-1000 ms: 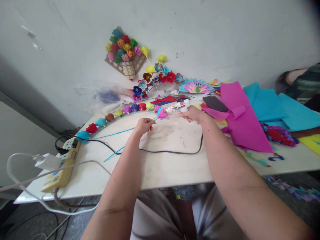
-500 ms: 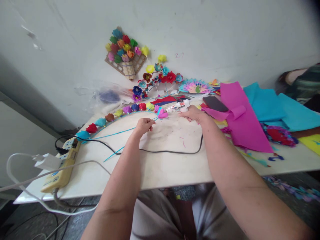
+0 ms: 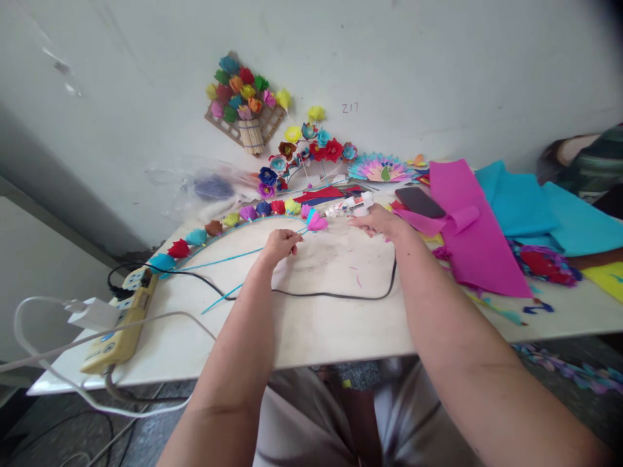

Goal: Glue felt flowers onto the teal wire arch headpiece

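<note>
My left hand [image 3: 283, 246] is closed in a pinch on the thin blue stem of a paper flower [image 3: 317, 221] with pink and light-blue petals. The stem's lower end sticks out past my forearm, to the left. Over the table on the right, my right hand [image 3: 377, 222] is wrapped round a white glue gun [image 3: 357, 204], its front end pointing left towards the flower, a small distance apart. A black cord [image 3: 331, 296] runs from near my right wrist across the table. Behind the flower, a curved row of coloured paper flowers [image 3: 248, 213] lies along a blue strand.
At left is a yellowish power strip [image 3: 117, 337] with a white charger [image 3: 95, 314]. Pink paper [image 3: 479, 227], blue paper [image 3: 516, 201] and a phone [image 3: 419, 202] lie at right. Finished flowers [image 3: 333, 149] stand by the wall, below a lattice-mounted bouquet [image 3: 243, 91].
Almost nothing differs. The glue gun and my right hand have shifted very slightly to the right; my left hand and the flower stay where they were.
</note>
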The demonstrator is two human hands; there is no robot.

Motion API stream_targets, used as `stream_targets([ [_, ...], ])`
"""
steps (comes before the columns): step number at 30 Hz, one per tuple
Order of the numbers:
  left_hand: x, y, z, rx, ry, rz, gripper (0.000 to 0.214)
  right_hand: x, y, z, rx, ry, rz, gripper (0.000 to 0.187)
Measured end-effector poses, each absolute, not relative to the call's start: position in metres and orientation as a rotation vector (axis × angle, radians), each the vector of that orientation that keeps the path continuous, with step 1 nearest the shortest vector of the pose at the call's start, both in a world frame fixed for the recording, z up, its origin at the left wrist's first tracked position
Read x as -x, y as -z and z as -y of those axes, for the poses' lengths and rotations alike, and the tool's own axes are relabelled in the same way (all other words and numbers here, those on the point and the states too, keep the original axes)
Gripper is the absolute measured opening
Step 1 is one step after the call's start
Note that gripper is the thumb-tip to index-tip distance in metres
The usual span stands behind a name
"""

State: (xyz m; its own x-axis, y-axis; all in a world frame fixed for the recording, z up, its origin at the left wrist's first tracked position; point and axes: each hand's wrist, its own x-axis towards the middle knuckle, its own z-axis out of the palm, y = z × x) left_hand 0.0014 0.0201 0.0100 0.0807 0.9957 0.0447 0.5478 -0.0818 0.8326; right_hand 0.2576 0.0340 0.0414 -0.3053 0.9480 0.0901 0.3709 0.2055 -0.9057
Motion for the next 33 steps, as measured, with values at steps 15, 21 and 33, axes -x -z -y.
stream_targets([
  [15,-0.002,-0.010,-0.020,-1.692,-0.876,-1.528,0.026,-0.256,-0.037,-0.037,1.316,-1.052,1.845,0.026],
  [21,-0.002,-0.011,-0.019,-1.721,-0.866,-1.533,0.025,-0.256,-0.036,-0.039,1.318,-1.037,1.822,0.025],
  [33,-0.003,-0.012,-0.018,-1.733,-0.870,-1.541,0.026,-0.260,-0.033,-0.043,1.245,-1.070,1.710,0.023],
])
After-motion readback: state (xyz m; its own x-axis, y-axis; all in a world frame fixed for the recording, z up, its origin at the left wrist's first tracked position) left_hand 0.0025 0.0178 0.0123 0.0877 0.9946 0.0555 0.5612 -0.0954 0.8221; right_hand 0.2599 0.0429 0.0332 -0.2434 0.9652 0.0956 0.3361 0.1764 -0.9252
